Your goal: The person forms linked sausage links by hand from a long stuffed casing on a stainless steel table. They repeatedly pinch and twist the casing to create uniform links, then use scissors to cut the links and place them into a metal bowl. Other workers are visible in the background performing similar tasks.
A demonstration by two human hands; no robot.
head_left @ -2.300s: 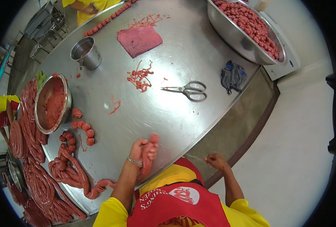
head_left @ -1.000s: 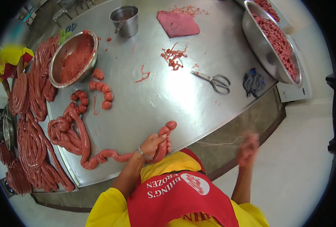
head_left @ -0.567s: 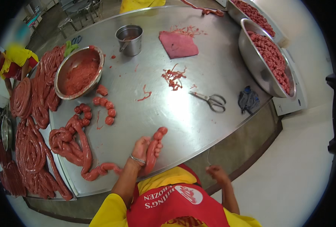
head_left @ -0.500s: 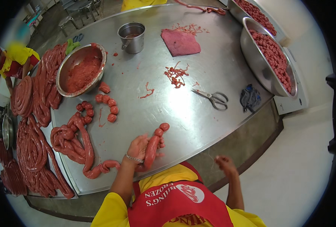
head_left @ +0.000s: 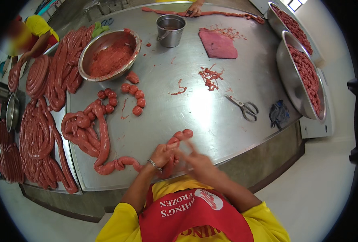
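Note:
At the near edge of the steel table, my left hand (head_left: pixel 161 156) is closed round a raw red sausage (head_left: pixel 178 137) with short round links at its far end. Right beside it is my right hand (head_left: pixel 199 162), at the linked part. Motion smears its fingers, so whether they grip anything is unclear. From my left hand the filled casing runs left into a loose heap of sausage (head_left: pixel 86 131). A short string of round links (head_left: pixel 137 99) lies beyond that heap.
A meat-smeared bowl (head_left: pixel 82 64), steel bucket (head_left: pixel 171 38) and red cloth (head_left: pixel 218 45) stand farther back. Scissors (head_left: pixel 246 109) and a dark cloth (head_left: pixel 279 115) lie right, near a big bowl (head_left: pixel 288 82) of meat. Sausage coils (head_left: pixel 39 137) cover the left. A co-worker's hand (head_left: pixel 195 9) touches a far casing.
My right hand has come in from beyond the table's near edge to the sausage at my left hand. The view has shifted. A co-worker's hand now shows on a long casing at the far edge.

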